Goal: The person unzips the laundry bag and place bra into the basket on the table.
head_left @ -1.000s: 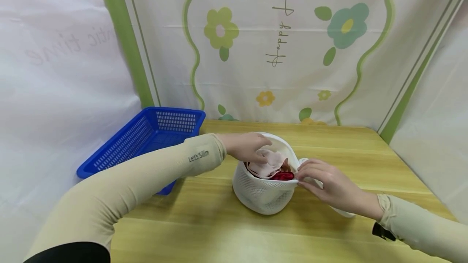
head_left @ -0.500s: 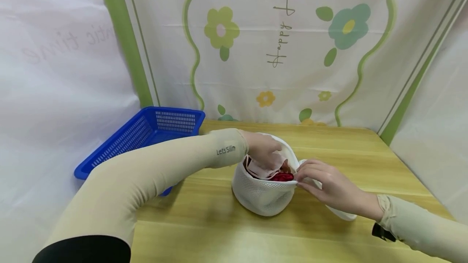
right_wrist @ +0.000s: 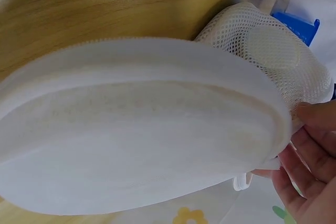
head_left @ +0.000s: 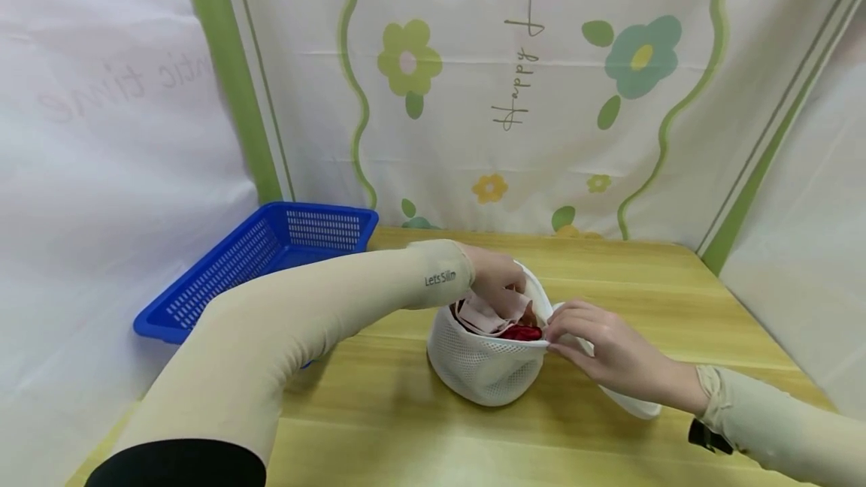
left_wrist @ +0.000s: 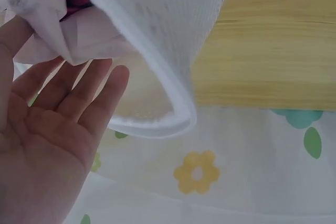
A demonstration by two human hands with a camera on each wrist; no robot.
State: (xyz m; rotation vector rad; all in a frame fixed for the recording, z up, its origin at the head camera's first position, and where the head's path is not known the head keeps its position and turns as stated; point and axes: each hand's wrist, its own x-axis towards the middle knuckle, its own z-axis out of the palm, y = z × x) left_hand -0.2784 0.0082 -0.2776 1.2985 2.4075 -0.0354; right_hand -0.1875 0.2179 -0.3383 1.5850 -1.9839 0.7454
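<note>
A white mesh laundry bag [head_left: 483, 374] stands on the table with its mouth unzipped. My left hand [head_left: 497, 276] reaches down into the mouth. In the left wrist view its fingers are fairly straight and touch a pale pink fabric piece [left_wrist: 94, 38], with the thumb at the cloth's side. Dark red shiny cloth [head_left: 522, 333] lies beside the pink one in the bag. My right hand [head_left: 602, 340] pinches the bag's rim at the right, between thumb and fingers. The bag's round white lid [right_wrist: 131, 140] hangs folded back under that hand; the bag's bottom is hidden.
A blue slotted plastic basket [head_left: 152, 325] sits at the left, partly behind my left sleeve [head_left: 325, 291]. The wooden table [head_left: 406, 442] reaches back to a white curtain [head_left: 460, 96] with printed flowers. Similar sheets hang on both sides.
My left hand has moved right and deeper into the bag, onto the pink cloth, which is more folded now. The right hand keeps its grip on the rim.
</note>
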